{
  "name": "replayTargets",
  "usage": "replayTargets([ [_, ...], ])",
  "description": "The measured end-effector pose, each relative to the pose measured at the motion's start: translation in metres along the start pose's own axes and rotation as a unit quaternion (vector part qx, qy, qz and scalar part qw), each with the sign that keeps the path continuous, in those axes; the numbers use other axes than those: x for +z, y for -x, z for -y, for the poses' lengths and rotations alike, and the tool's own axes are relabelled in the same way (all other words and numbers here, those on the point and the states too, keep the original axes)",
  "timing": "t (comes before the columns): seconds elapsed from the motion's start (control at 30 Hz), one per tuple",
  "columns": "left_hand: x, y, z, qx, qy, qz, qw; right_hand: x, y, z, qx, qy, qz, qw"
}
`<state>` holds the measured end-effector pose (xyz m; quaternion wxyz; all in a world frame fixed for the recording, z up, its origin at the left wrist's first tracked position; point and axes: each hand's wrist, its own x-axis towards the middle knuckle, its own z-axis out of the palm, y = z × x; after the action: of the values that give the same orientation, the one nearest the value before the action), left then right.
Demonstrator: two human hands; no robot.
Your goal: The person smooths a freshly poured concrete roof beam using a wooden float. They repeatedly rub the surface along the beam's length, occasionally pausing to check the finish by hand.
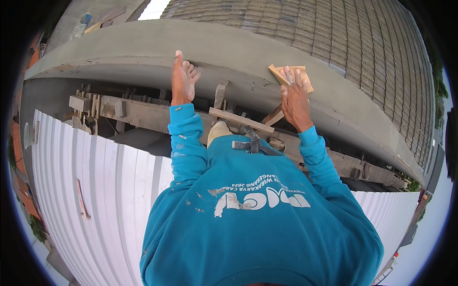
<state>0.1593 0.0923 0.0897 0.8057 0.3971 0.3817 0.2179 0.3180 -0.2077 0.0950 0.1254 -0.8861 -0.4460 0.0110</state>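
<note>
My right hand (296, 100) lies over a tan, creased sheet (306, 76) that looks like paper. It presses the sheet against a grey, smooth-plastered concrete ledge (214, 45), and its fingertips show on top. My left hand (185, 81) is raised beside the ledge's near edge, thumb up and fingers slightly apart, with nothing in it. Pale dust or plaster marks both hands and the blue sleeves. Whether the left hand touches the ledge edge, I cannot tell.
Beyond the ledge rises a tiled roof (324, 28). Below the ledge run wooden scaffold planks (143, 112), a loose batten (241, 119) and a dark tool (250, 143) near my waist. White corrugated sheeting (109, 181) spreads underneath, with a reddish stick (82, 199) on it.
</note>
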Motion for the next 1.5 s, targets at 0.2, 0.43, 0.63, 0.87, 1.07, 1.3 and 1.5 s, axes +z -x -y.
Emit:
replayTargets([
  [0.2, 0.026, 0.011, -0.006, 0.013, -0.040, 0.005, 0.999, 0.019, -0.070, 0.029, -0.001, 0.019, -0.077, 0.997],
  [0.43, 0.004, 0.007, 0.000, -0.009, 0.002, -0.015, 1.000, -0.015, 0.005, -0.004, -0.056, -0.016, 0.046, 0.997],
  [0.63, 0.017, 0.009, -0.003, 0.011, -0.041, 0.007, 0.999, 0.028, -0.081, 0.049, -0.048, -0.010, -0.070, 0.996],
  [0.87, -0.003, 0.005, -0.002, -0.011, 0.000, -0.006, 1.000, 0.004, 0.003, 0.030, -0.014, -0.002, -0.029, 0.999],
  [1.07, 0.003, 0.002, -0.001, -0.012, -0.045, 0.010, 0.999, -0.029, 0.096, -0.161, 0.273, 0.073, -0.100, 0.954],
  [1.3, 0.001, 0.000, -0.002, -0.012, -0.031, 0.021, 0.999, -0.010, 0.067, -0.034, 0.144, -0.011, -0.098, 0.985],
  [1.5, -0.009, -0.010, -0.004, -0.032, -0.034, 0.059, 0.997, -0.022, 0.093, -0.142, 0.266, 0.060, -0.146, 0.951],
])
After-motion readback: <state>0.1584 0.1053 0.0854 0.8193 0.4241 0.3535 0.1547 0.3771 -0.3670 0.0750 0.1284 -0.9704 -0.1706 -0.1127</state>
